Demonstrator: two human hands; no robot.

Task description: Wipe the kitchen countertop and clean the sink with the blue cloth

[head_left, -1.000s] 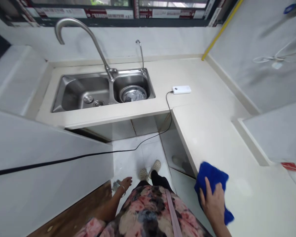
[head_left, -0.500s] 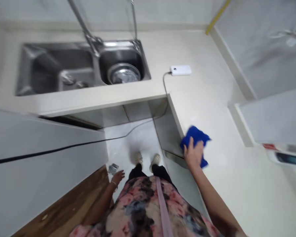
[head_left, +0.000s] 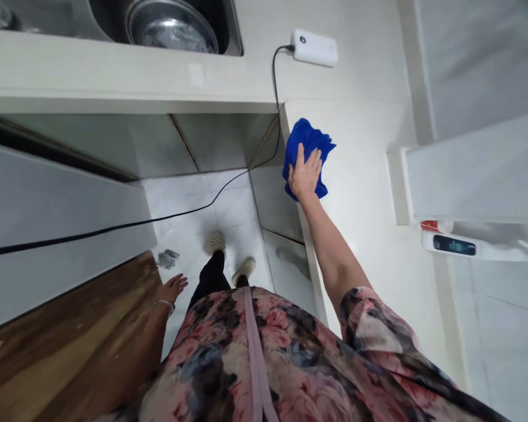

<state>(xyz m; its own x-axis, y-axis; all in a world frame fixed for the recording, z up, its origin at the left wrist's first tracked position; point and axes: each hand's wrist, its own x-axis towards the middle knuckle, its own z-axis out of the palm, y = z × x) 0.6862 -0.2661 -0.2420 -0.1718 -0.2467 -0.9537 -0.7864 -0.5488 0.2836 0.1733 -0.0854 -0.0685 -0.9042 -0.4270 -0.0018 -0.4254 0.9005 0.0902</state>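
Observation:
My right hand [head_left: 305, 176] lies palm down on a bunched blue cloth [head_left: 323, 140], pressing it to the pale countertop [head_left: 352, 164] by its inner edge. The fingers reach forward over the cloth, and part of it overlaps the edge. My left hand [head_left: 173, 288] hangs low at my side with its fingers apart and holds nothing. Near it, a small crumpled grey item [head_left: 168, 258] sits on the floor; its kind is unclear.
A white power bank [head_left: 315, 48] with a black cable [head_left: 211, 203] lies near the counter corner; the cable crosses the gap to the left. A metal basin [head_left: 171, 29] stands in the sink [head_left: 235, 35]. On the right is a white device with a dark display [head_left: 454, 245].
My right hand and the blue cloth have moved forward along the counter edge, closer to the inner corner. My view has shifted, and the sink is now partly out of frame. My left hand stays low.

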